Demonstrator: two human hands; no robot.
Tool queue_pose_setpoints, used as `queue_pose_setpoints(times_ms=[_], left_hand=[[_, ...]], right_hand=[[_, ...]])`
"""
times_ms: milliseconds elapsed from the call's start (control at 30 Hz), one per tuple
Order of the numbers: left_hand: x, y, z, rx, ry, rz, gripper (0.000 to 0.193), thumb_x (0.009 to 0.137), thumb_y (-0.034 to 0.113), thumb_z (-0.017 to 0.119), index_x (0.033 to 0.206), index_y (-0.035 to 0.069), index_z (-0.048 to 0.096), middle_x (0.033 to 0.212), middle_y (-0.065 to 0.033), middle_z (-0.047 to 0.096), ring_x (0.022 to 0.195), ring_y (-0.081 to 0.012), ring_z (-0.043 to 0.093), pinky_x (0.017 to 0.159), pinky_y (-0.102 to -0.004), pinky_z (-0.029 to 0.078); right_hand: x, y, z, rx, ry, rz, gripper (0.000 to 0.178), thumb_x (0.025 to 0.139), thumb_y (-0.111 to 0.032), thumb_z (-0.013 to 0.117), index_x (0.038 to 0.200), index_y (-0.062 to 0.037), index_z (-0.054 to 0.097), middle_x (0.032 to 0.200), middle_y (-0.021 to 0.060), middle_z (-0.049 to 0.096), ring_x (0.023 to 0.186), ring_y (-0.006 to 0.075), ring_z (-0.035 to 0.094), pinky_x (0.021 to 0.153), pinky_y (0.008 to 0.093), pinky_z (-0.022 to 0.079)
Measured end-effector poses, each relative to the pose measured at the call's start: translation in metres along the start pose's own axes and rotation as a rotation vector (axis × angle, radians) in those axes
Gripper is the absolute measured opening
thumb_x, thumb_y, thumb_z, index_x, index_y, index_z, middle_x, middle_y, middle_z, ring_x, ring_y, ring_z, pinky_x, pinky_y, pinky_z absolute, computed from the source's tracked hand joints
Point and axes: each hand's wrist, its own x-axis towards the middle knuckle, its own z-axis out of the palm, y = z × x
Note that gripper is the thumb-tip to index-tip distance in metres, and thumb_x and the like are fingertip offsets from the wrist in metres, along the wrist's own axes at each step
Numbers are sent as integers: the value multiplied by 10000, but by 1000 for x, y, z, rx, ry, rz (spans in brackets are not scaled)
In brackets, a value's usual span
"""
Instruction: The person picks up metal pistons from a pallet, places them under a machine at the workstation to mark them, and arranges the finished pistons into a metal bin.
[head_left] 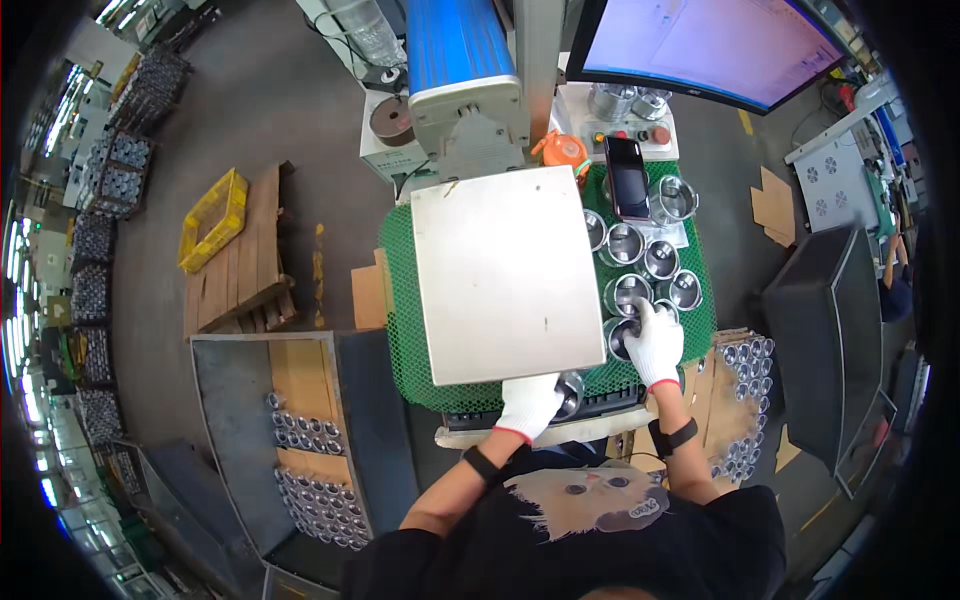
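Note:
My left hand, in a white knitted glove, is at the front edge of the bench, its fingertips hidden under a pale flat panel. A shiny round metal cup-like part sits against its thumb side, apparently gripped. To the right, my gloved right hand closes its fingers on the rim of another metal cup-like part. Several more such parts stand on the green mesh mat, just beyond that hand.
A dark phone lies behind the metal parts, near an orange bottle. Above stand a blue machine head and a monitor. A grey bin with rows of parts is at left; cardboard bearing parts is at right.

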Motion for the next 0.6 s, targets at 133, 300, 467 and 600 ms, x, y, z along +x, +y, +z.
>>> queue_pose_setpoints(times_ms=[133, 300, 467, 600], left_hand=[[-21, -17, -24, -2, -36, -136, 429, 731, 211, 717, 1158, 252, 706, 813, -108, 694, 783, -314, 694, 704, -465, 544], [-12, -50, -30, 12, 69, -367, 502, 731, 237, 730, 1228, 222, 664, 981, -174, 664, 822, -363, 684, 738, -461, 557], [6, -60, -29, 108, 41, -300, 475, 793, 333, 742, 1231, 180, 638, 1029, -153, 642, 837, -327, 706, 730, -464, 561], [-17, -48, -49, 175, 74, -121, 494, 797, 346, 731, 1241, 156, 628, 1120, -166, 638, 982, -317, 678, 797, -432, 542]], right_hand=[[-19, -2, -21, -38, 153, -88, 475, 730, -182, 761, 1185, -144, 630, 1052, 138, 643, 985, 332, 623, 833, 455, 482], [-78, -30, -19, 64, 186, -208, 395, 761, -179, 745, 1140, -135, 645, 1104, 129, 645, 1038, 326, 595, 921, 467, 438], [-142, -86, -3, 200, 56, -345, 286, 799, -226, 709, 1058, -107, 689, 1000, 122, 694, 952, 323, 648, 842, 453, 488], [-177, -115, 12, 239, -42, -353, 254, 814, -269, 703, 1006, -103, 710, 906, 129, 701, 868, 330, 666, 792, 451, 512]])
